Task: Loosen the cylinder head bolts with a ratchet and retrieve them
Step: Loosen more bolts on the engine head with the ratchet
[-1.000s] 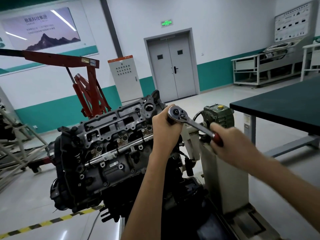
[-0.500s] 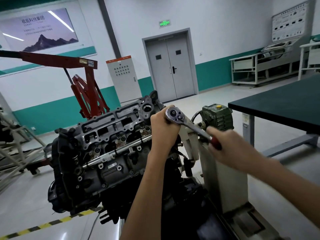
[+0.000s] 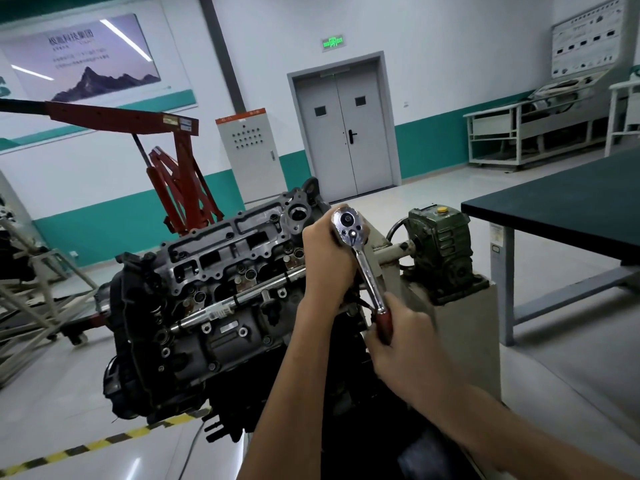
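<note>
Holding: the right hand [image 3: 405, 344] is clenched round the dark red grip at the low end of the ratchet [image 3: 362, 261]; the hand is slightly blurred.
Steadying: the left hand [image 3: 327, 258] is curled round the tool just under its round top, with the thumb side against the chrome. The fingers hide whatever sits below it.
Ratchet look: polished chrome, with a round top that has a dark centre button and a bright glint. A slim shiny shank runs down to the red grip, slanting toward the right hand.
Ratchet place: over the right end of the cylinder head [image 3: 228, 258], between it and the green gearbox [image 3: 440, 244].
Cylinder head look: grey cast metal, tilted toward the camera. It has rectangular openings, small holes along its rim and 1 chrome rail across its lower part.
Engine [image 3: 194, 348]: dark and grimy, below the cylinder head.
Bolts: hidden under the left hand; cannot tell.
Right side: 1 dark-topped table [image 3: 571, 209], apart from the gearbox.
Behind: 1 red crane [image 3: 180, 174], 1 grey cabinet [image 3: 249, 147] and 1 grey double door [image 3: 346, 133].
Floor: yellow-and-black tape [image 3: 86, 445] at lower left.
</note>
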